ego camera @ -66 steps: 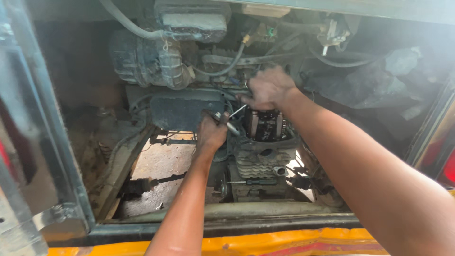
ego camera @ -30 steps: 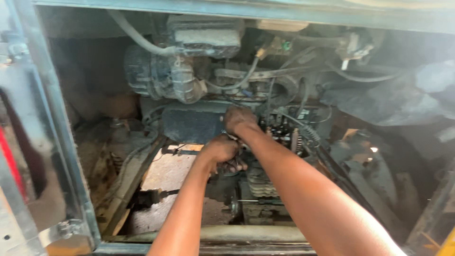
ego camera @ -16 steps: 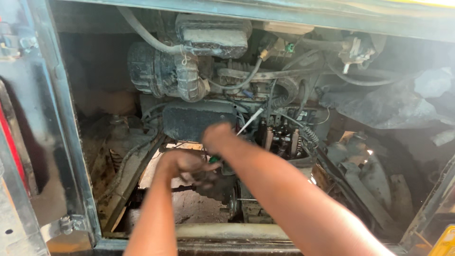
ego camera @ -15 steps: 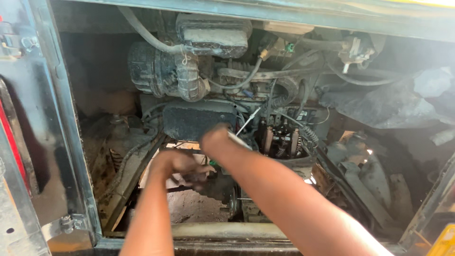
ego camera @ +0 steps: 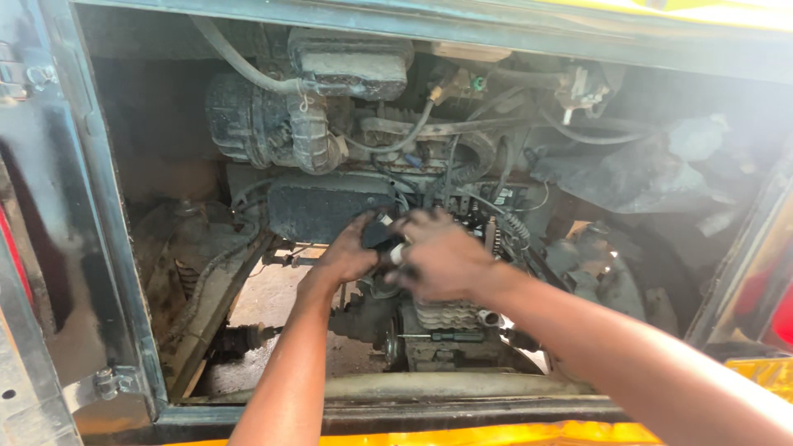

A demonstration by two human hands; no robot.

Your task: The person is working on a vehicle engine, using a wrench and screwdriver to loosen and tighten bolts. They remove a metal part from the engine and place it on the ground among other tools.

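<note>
Two hands meet at the middle of the grimy engine (ego camera: pixel 446 314): the left hand (ego camera: pixel 347 256) is curled around a small dark part (ego camera: pixel 378 233) just above it, and the right hand (ego camera: pixel 442 260) is blurred, fingers bent over the same part beside a pale stub (ego camera: pixel 398 254). Black hoses (ego camera: pixel 396 144) and cables (ego camera: pixel 512 227) crowd in above the engine, with a dark flat cover (ego camera: pixel 318 206) up left.

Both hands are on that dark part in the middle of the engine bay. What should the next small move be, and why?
Probably steady the dark part with the left hand while the right hand works it. Both hands already close around it just above the finned engine block, and hoses crowd in from above. The right hand is blurred, so its exact grip cannot be told.
</note>
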